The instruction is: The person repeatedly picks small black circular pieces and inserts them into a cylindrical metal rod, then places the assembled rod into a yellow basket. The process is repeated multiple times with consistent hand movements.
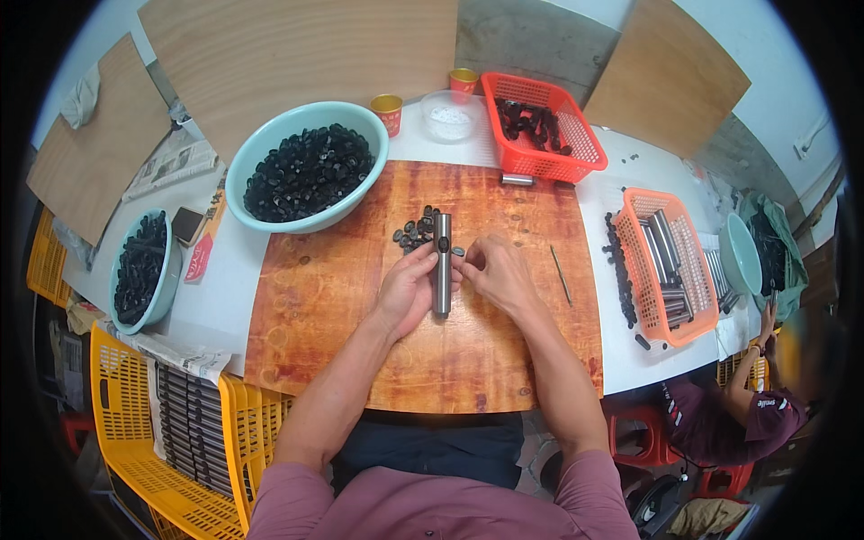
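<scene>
Between the board's [441,378] side edges, the left hand [403,290] grips a metal tube [443,292], seemingly steadying it beside the curled right hand [498,273], its hold unclear.

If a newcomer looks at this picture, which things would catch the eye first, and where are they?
Probably first the big pale turquoise bowl, heaped with black pieces, at the upper left of the wooden board. Then the silver tube in the left grip, above the board's middle. The red basket behind the board, toward the right, also stands out.
</scene>
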`<state>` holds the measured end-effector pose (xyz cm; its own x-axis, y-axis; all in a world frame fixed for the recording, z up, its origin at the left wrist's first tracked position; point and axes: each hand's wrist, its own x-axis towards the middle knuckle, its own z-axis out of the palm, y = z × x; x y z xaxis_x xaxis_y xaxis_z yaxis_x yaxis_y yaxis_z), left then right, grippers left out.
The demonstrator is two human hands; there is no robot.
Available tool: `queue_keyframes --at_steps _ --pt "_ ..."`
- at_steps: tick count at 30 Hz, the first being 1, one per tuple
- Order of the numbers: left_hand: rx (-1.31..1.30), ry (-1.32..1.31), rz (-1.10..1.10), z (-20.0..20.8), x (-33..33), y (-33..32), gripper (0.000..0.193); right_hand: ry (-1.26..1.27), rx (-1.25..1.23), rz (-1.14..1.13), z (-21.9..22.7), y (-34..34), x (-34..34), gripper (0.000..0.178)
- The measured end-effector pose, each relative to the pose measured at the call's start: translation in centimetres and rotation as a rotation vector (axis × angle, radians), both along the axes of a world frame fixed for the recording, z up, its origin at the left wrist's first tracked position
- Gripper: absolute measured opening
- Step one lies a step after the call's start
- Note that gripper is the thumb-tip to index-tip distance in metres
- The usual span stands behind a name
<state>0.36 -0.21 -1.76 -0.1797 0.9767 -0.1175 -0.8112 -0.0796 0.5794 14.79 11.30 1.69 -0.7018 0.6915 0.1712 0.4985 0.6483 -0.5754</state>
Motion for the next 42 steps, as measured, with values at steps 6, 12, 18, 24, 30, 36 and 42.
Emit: queue_keyframes --at_steps 6,12,18,24,30,36,42 --pt "0.01 -0.006 -0.002 0.0 0.1 0.3 0.03 0.234 -0.113 0.036 -1.8 0.8 -0.4 0.017" --pt "-0.022 -0.028 0.048 -0.1 -0.3 0.1 0.031 0.017 0.065 0.019 -1.8 1.0 -0.4 0.016" --pt "-0.027 -0.02 0.117 0.1 -1.0 0.1 0.031 0.167 -0.174 0.081 -1.2 0.9 0.1 0.025" --pt "-0.048 -0.021 0.072 0.3 -0.4 -0.1 0.031 0.114 -0.15 0.11 -1.5 1.3 0.0 0.025" --pt "-0.014 -0.034 0.016 0.1 0.0 0.1 0.03 0.104 -0.085 0.086 -1.7 1.4 -0.1 0.018" --pt "-0.023 -0.032 0.021 0.4 0.0 0.0 0.03 0.098 0.016 0.103 -1.6 1.1 -0.1 0.016" --pt "-0.042 0.03 0.027 0.1 0.1 0.1 0.032 0.34 -0.028 -0.013 -0.5 0.4 -0.1 0.019"
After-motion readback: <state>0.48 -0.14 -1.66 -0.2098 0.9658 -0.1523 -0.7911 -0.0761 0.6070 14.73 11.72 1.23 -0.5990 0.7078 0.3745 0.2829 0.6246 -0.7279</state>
